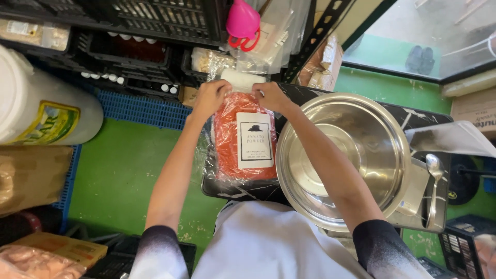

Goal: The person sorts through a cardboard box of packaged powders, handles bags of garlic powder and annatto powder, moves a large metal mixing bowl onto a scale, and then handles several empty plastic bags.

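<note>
A clear plastic bag of orange-red powder (pixel 232 144) with a white label lies on a small dark marbled table (pixel 248 188). My left hand (pixel 209 98) and my right hand (pixel 271 95) both pinch the bag's top end, where its white folded neck sticks out. The right forearm crosses over a big stainless steel bowl (pixel 377 150) that stands empty just right of the bag.
A metal scale with a spoon (pixel 433 175) sits right of the bowl. Black crates with bottles (pixel 129 46) and a pink scoop (pixel 243 23) are at the back. A large white container (pixel 36 103) lies at left on blue pallets. The floor is green.
</note>
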